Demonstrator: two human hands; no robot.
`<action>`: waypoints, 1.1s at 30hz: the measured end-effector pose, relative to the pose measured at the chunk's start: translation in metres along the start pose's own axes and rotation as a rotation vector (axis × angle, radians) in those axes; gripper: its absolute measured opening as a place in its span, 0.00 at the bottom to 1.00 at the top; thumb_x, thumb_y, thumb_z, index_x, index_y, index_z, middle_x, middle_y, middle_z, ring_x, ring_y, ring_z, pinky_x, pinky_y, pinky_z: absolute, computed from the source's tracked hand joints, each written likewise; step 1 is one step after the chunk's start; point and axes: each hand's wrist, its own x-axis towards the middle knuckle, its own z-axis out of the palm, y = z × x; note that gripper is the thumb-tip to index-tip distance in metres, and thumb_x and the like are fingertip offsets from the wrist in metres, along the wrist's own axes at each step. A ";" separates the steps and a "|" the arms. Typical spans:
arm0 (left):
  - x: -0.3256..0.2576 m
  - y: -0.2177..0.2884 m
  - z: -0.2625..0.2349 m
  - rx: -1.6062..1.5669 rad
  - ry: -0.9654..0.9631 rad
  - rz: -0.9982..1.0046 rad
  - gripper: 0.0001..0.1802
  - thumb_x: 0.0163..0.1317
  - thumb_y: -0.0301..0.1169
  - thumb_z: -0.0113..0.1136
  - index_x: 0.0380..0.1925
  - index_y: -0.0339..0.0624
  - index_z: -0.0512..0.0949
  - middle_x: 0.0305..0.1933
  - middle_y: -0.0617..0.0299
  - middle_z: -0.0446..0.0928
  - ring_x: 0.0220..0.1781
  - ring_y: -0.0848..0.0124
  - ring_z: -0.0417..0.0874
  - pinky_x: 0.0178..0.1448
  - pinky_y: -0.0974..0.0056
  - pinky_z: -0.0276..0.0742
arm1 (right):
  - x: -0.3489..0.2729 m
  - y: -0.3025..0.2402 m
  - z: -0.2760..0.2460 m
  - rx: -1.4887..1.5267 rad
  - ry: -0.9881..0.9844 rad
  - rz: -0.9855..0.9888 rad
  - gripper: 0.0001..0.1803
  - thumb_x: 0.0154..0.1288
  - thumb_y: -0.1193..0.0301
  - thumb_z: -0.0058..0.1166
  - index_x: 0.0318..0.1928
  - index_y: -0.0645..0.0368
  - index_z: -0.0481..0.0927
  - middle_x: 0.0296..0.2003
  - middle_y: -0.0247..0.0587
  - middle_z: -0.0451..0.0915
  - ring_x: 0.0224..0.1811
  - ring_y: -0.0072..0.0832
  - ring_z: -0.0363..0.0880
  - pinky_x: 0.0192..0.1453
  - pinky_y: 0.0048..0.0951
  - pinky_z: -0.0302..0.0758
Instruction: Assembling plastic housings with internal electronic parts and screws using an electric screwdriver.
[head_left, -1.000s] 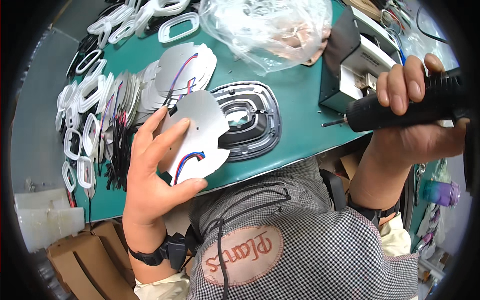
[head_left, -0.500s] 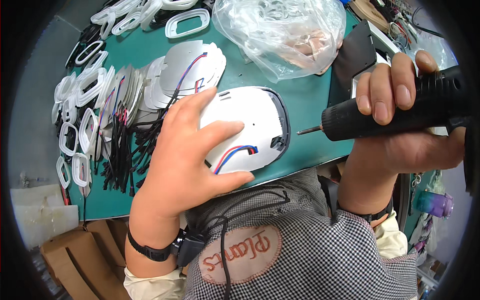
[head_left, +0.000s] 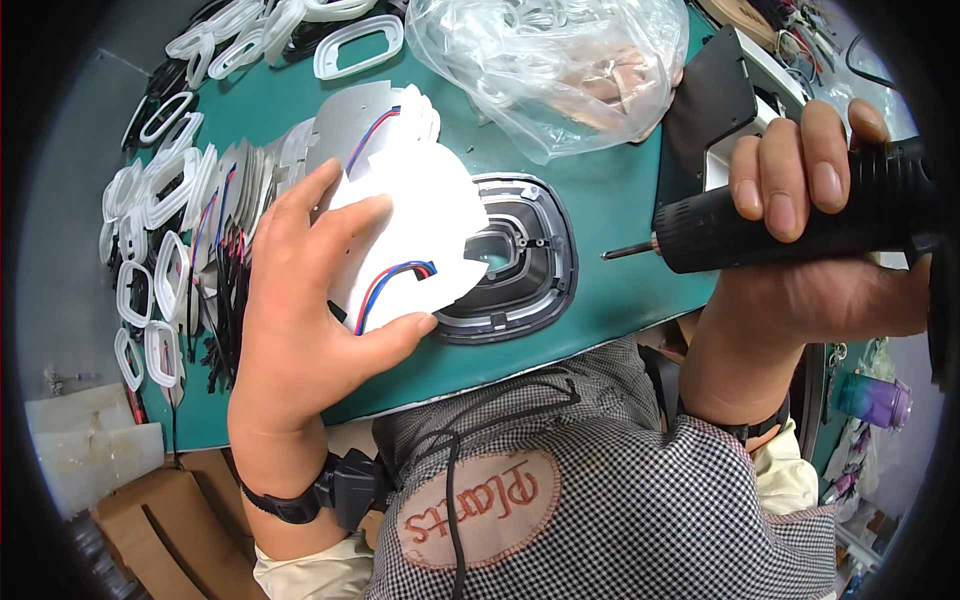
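Observation:
My left hand holds a white metal plate by its left side, thumb at the near edge and fingers spread over it. Red, blue and black wires come out of a slot in the plate. The plate is off a black oval housing on the table and overlaps its left part. A frame with a central opening shows inside the housing. In my right hand is a black electric screwdriver, its bit pointing left, right of the housing and apart from it.
Similar plates with wires are stacked behind the held one. White oval frames line the table's left side. A clear plastic bag of parts lies at the back, beside a black panel. A bottle is at far right.
The plate has come off the housing and moved left with my left hand, exposing the housing's inside. My right hand and the screwdriver have shifted slightly right.

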 end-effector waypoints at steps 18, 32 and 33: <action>-0.002 -0.020 -0.008 0.005 0.048 -0.020 0.45 0.32 0.47 0.81 0.56 0.46 0.78 0.66 0.42 0.68 0.67 0.47 0.68 0.68 0.50 0.65 | -0.002 0.005 -0.004 -0.023 0.018 -0.025 0.46 0.55 0.36 0.58 0.59 0.66 0.71 0.33 0.31 0.70 0.27 0.21 0.70 0.36 0.28 0.71; -0.039 -0.107 -0.079 0.352 0.248 -0.502 0.41 0.45 0.46 0.75 0.61 0.47 0.74 0.70 0.41 0.64 0.72 0.47 0.63 0.73 0.49 0.59 | -0.003 0.003 -0.001 0.007 0.100 -0.022 0.43 0.55 0.42 0.63 0.56 0.67 0.69 0.32 0.36 0.68 0.26 0.23 0.69 0.36 0.27 0.69; -0.050 -0.121 -0.085 0.363 0.218 -0.567 0.41 0.46 0.46 0.75 0.61 0.45 0.73 0.69 0.40 0.64 0.71 0.46 0.63 0.73 0.50 0.60 | -0.002 0.005 0.000 0.037 0.113 -0.007 0.43 0.55 0.42 0.64 0.56 0.66 0.69 0.32 0.36 0.68 0.26 0.23 0.69 0.35 0.27 0.69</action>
